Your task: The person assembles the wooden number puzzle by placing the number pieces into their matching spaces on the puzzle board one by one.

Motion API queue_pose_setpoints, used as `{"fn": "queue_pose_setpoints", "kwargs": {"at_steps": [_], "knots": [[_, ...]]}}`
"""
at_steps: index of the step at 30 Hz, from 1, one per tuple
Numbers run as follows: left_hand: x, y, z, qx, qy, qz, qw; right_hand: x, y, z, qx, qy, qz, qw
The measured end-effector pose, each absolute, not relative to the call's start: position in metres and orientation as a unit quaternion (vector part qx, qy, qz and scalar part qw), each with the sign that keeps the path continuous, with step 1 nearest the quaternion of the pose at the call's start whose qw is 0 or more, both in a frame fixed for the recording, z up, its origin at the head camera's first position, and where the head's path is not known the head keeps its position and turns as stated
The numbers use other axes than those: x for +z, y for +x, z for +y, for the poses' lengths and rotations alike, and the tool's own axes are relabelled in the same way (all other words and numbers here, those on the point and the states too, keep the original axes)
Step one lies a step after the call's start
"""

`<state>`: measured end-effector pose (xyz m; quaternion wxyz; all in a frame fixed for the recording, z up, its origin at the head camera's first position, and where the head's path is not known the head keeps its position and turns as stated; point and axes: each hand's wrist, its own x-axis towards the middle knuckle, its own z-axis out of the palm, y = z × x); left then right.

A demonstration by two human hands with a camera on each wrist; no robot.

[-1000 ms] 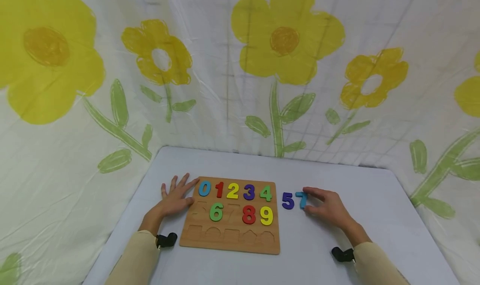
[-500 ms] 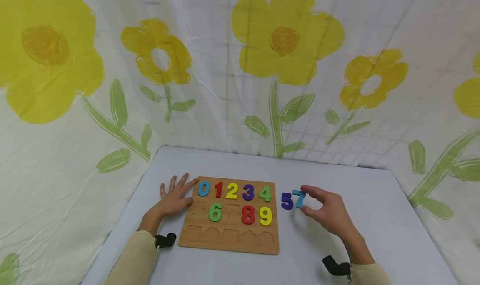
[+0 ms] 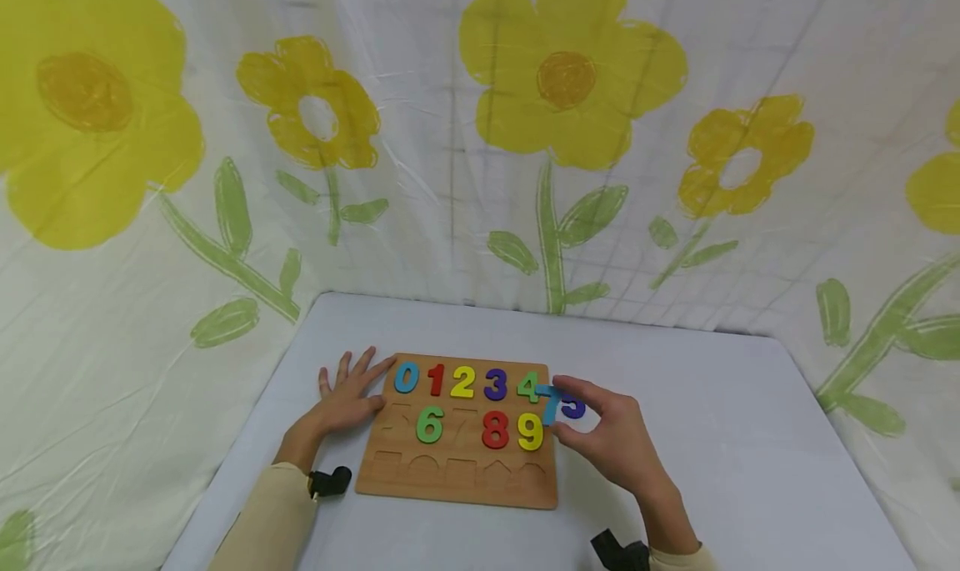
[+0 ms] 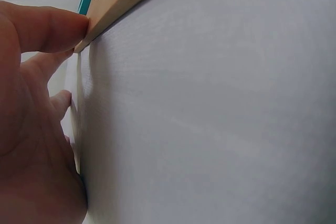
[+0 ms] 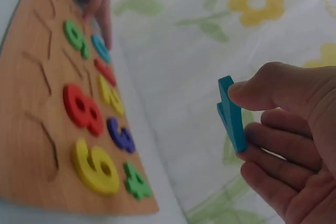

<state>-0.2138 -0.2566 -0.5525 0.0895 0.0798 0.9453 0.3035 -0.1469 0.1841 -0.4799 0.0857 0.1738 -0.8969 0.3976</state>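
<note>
A blue number 7 (image 3: 550, 406) is pinched between the thumb and fingers of my right hand (image 3: 618, 438), held above the right edge of the wooden puzzle board (image 3: 450, 481). In the right wrist view the blue 7 (image 5: 233, 116) shows edge-on, off the surface. My left hand (image 3: 341, 404) rests at the board's left edge, fingers spread, thumb and index touching it. The board carries 0, 1, 2, 3 and 4 in its top row, and a green 6 (image 3: 430, 425), red 8 (image 3: 496, 430) and yellow 9 (image 3: 530, 432) below. A purple 5 (image 3: 573, 406) lies beside the board, partly hidden by my right hand.
Bare recesses show in the middle row, at the left and between 6 and 8. The bottom row has several shape recesses (image 3: 461, 471). A white table (image 3: 750, 438) lies under everything, and a flower-printed curtain (image 3: 420, 246) hangs behind its far edge.
My right hand has lifted the blue 7 from the table and carried it left, past the purple 5, to the board's right edge. My left hand has stayed in place.
</note>
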Motion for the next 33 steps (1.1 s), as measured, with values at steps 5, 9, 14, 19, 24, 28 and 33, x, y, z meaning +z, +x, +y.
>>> {"fn": "queue_pose_setpoints", "kwargs": {"at_steps": [5,9,14,19,24,28,33], "knots": [[-0.551,-0.214,-0.257,0.298,0.078,0.947,0.096,-0.479,-0.144,0.157,0.416,0.18,-0.888,0.079],[-0.552,-0.214,-0.257,0.296,0.075,0.947,0.102,-0.482,-0.143,0.136,0.434,0.181,-0.88,0.069],[-0.554,-0.216,-0.257,0.294,0.074,0.947,0.103,-0.487,-0.146,0.114,0.436,0.182,-0.88,0.058],[-0.554,-0.215,-0.258,0.296,0.076,0.947,0.102,-0.499,-0.15,0.096,0.426,0.207,-0.879,0.048],[-0.554,-0.215,-0.257,0.296,0.077,0.947,0.1,-0.518,-0.153,0.08,0.392,0.209,-0.896,0.022],[-0.554,-0.215,-0.257,0.295,0.077,0.947,0.097,-0.529,-0.155,0.072,0.394,0.197,-0.898,0.004],[-0.556,-0.216,-0.259,0.305,0.083,0.945,0.089,-0.54,-0.159,0.065,0.39,0.185,-0.902,-0.021]]}}
